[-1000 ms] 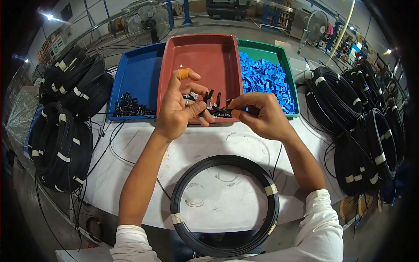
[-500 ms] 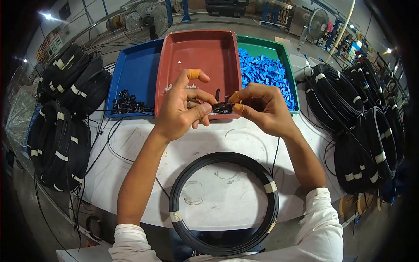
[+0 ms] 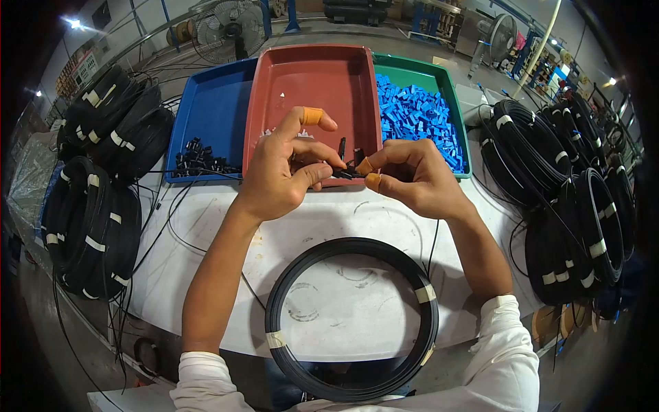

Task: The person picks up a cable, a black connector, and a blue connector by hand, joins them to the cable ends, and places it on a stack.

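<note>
My left hand (image 3: 274, 172) is closed in a pinch on a small black part (image 3: 340, 172), its taped forefinger raised and curled. Opposite it, my right hand (image 3: 429, 182) has its orange-taped thumb and forefinger closed on the other side of the same part. The fingertips hide much of it, and its exact kind is too small to tell. Both hands are over the front edge of the red tray (image 3: 312, 75), where black and white small pieces lie. Below them, a coil of black cable (image 3: 274, 302) bound with pale tape rests at the table's near edge.
A blue tray (image 3: 216, 103) with small black pieces stands left. The green tray (image 3: 449, 86) on the right holds many blue pieces (image 3: 415, 113). Taped black cable coils are piled at the left (image 3: 82, 226) and right (image 3: 528, 151). Loose cables cross the white table (image 3: 343, 288).
Both hands keep their pinch on the black part, with small finger shifts. My left fingertips have moved slightly right. The coil and trays look nearly the same.
</note>
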